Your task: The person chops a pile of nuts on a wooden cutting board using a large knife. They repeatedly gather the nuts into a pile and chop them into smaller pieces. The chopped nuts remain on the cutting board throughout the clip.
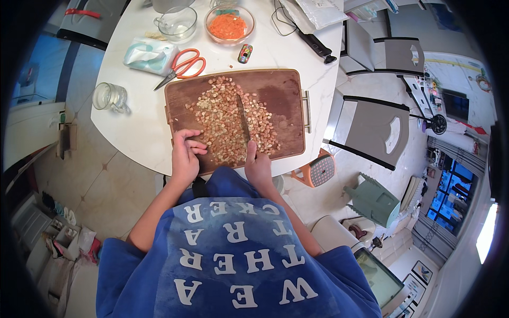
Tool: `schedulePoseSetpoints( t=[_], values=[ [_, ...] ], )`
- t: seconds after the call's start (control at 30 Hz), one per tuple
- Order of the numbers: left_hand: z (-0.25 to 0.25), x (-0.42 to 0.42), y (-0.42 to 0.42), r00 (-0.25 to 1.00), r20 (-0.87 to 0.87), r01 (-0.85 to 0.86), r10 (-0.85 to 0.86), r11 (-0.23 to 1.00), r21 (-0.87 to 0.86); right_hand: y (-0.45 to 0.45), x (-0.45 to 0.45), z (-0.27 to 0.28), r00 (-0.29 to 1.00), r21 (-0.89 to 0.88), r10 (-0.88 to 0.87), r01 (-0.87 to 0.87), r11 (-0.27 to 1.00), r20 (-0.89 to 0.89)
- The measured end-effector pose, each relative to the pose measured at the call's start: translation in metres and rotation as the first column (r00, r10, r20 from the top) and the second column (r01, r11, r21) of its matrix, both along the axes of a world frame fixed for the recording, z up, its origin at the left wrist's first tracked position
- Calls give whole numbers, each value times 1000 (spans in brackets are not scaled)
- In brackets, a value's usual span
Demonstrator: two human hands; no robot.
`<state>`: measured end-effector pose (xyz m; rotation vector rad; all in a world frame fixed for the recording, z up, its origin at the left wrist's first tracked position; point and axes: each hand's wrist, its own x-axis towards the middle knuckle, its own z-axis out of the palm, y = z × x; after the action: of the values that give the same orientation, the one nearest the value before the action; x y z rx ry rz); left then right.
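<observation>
A wooden cutting board point(284, 119) with metal side handles lies on the white table. Peanuts point(222, 115), many of them chopped into pieces, are spread over its middle. My right hand point(258, 165) grips the handle of a kitchen knife point(243, 117), whose narrow blade points away from me among the peanuts. At the board's left edge rests my left hand point(187, 153), its fingers apart and holding nothing, the fingertips beside the nuts.
Beyond the board are orange-handled scissors point(187, 67), a tissue pack point(150, 56), a glass cup point(179, 26), a glass bowl point(212, 35) of shredded carrot, a toy car point(245, 53) and a black corded device point(316, 45). A glass mug point(108, 97) stands left, near the table's edge.
</observation>
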<state>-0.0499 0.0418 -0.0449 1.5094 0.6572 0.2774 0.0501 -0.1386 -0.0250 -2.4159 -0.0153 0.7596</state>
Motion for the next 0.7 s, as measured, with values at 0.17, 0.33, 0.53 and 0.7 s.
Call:
schedulePoseSetpoints(
  t=[0.17,0.33,0.53,0.7],
  values=[
    [-2,-4,0,999,49,-10,11,1000,-29,1,-5,-7,997,1,-59,59,998,-39],
    [-5,-6,1,994,105,-9,13,999,-43,0,7,0,994,8,-81,81,997,-76],
    [6,-2,-4,991,136,-25,14,997,78,0,5,-9,994,3,-105,105,994,-21],
    [20,-15,4,996,83,31,-22,994,-105,3,9,-1,998,-34,-47,46,998,-41]
  ],
)
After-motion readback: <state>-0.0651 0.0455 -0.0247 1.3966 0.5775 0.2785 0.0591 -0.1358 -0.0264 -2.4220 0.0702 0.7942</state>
